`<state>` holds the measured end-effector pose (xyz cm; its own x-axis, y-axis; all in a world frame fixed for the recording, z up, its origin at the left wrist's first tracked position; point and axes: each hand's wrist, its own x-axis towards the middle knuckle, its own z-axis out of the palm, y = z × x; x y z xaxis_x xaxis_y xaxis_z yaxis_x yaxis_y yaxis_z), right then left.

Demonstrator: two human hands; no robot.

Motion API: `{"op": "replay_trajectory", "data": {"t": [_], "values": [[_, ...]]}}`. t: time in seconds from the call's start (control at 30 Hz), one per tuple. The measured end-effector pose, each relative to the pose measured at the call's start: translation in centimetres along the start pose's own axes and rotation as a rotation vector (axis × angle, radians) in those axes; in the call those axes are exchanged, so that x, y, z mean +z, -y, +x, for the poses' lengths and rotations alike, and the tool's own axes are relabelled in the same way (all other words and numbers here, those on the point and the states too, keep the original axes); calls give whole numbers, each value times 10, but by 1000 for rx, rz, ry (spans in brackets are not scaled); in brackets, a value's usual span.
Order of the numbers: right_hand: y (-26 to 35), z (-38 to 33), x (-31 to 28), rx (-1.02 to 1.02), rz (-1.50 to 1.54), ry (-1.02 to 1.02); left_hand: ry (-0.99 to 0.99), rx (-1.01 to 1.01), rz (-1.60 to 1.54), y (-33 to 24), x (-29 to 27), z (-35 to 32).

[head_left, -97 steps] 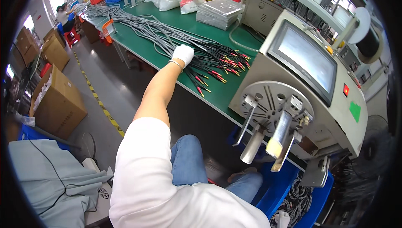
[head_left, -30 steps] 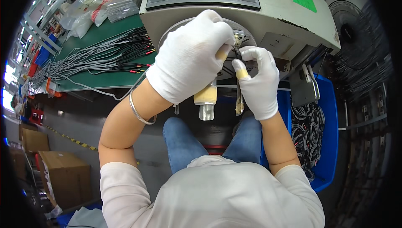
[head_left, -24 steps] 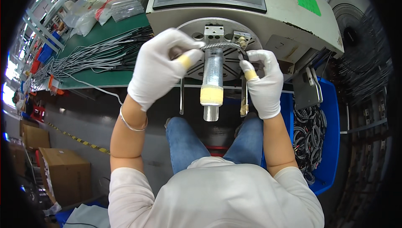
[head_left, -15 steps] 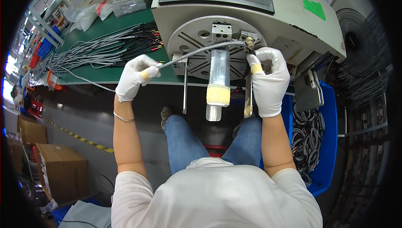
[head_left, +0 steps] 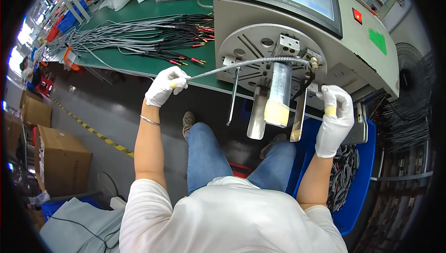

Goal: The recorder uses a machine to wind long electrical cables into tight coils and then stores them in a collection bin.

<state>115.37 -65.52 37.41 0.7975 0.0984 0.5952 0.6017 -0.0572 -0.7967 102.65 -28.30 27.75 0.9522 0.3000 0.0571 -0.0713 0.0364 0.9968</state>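
My left hand, in a white glove, pinches the free end of a grey cable and holds it out to the left. The cable runs taut across the round winding disc of a beige machine and bends down at the disc's right pin. My right hand, also gloved, rests at the disc's lower right edge, next to a metal prong; whether it grips the cable there is hidden. Several metal rods and a taped cylinder hang from the disc.
A green bench carries several grey cables with red and black ends. Plastic bags lie at its far side. A blue bin of coiled cables stands at my right. Cardboard boxes sit on the floor at left.
My left hand left the bench, came to the disc, then drew the cable end out leftward. My right hand slipped down to the disc's lower right edge.
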Motion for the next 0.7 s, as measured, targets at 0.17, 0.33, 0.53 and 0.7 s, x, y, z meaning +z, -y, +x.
{"op": "replay_trajectory", "data": {"t": [0.17, 0.33, 0.53, 0.7], "values": [[-5, -7, -23, 36, 15, -58, 5, 28, -14, -8, 3, -2], [-6, -8, -43, 19, -59, -107, 36, 33, 69, -21, 1, 0], [-12, -5, -53, 16, -72, -160, 31, -31, 57, -20, 2, -6], [-14, -3, -58, 0, -73, -174, 52, -1, 112, -30, 4, -1]]}}
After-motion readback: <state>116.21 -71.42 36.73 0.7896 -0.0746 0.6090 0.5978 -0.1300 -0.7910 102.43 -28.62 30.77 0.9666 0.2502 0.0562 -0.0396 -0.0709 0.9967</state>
